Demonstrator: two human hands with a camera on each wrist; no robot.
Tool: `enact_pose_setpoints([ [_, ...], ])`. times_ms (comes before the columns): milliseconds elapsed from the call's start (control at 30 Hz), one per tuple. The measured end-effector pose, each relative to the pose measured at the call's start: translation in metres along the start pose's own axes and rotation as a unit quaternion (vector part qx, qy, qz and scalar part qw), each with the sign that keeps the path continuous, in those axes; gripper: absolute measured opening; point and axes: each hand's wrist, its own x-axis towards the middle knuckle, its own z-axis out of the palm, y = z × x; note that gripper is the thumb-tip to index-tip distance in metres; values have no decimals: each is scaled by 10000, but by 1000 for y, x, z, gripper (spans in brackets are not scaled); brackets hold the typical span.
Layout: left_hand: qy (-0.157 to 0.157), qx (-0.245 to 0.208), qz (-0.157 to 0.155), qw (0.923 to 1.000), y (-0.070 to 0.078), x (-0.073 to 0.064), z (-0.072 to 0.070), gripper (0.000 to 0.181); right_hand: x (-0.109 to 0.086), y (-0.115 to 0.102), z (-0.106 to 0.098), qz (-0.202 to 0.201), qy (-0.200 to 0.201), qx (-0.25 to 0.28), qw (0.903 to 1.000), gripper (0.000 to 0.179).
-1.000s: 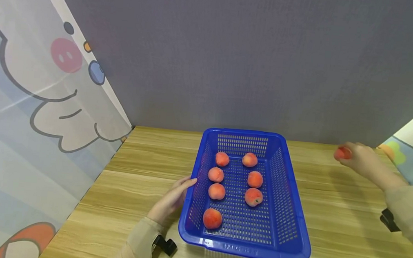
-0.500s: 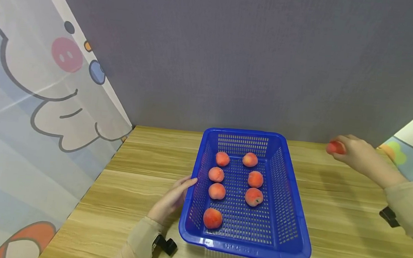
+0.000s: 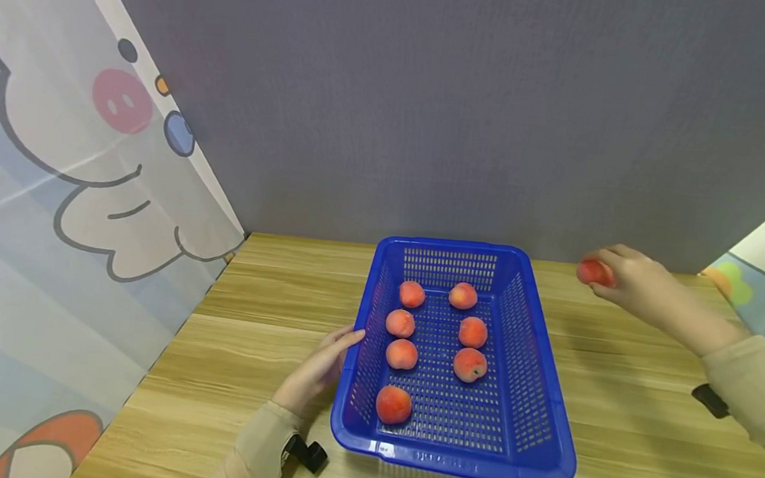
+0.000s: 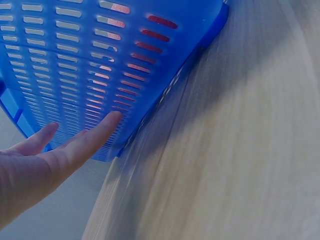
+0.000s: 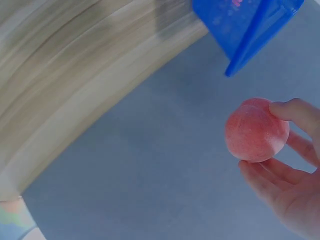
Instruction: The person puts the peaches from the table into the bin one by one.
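My right hand point(image 3: 634, 284) holds a red peach point(image 5: 256, 131) in the air to the right of the basket. In the right wrist view, its thumb lies on the top of the fruit and its fingers support the underside. A blue plastic basket point(image 3: 548, 375) with slotted walls sits on the table. Several peaches point(image 3: 393, 405) lie inside it, roughly in a left and a right column. My left hand point(image 3: 322, 363) is at the basket's left side, one fingertip over the rim in the head view. In the left wrist view, its fingers point(image 4: 92, 141) extend straight along the outer wall.
The wooden table point(image 3: 269, 282) runs back to a grey panel point(image 3: 394, 103). Cartoon-printed sheets point(image 3: 34, 239) hang at the left and right. Each sleeve bears a black wrist camera point(image 3: 306, 454).
My right hand has moved left with the peach, closer to the basket's back right corner. The left hand, the basket and the peaches inside it stay where they were.
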Motion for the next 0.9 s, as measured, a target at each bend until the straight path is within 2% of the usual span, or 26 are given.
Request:
enact_pose_setpoints([
  [133, -1, 20, -3, 10000, 0, 1, 0, 50, 4, -10, 0, -403, 225, 16, 9989, 41],
  [500, 44, 58, -10, 10000, -1, 1, -1, 48, 10, -30, 0, -875, 294, 93, 9957, 42],
  [700, 20, 53, -12, 10000, -1, 0, -1, 48, 10, -45, -1, -898, 220, 26, 9957, 43],
  [900, 90, 61, -54, 9999, -1, 1, -1, 49, 11, -59, 2, -1307, 334, 43, 9908, 47],
])
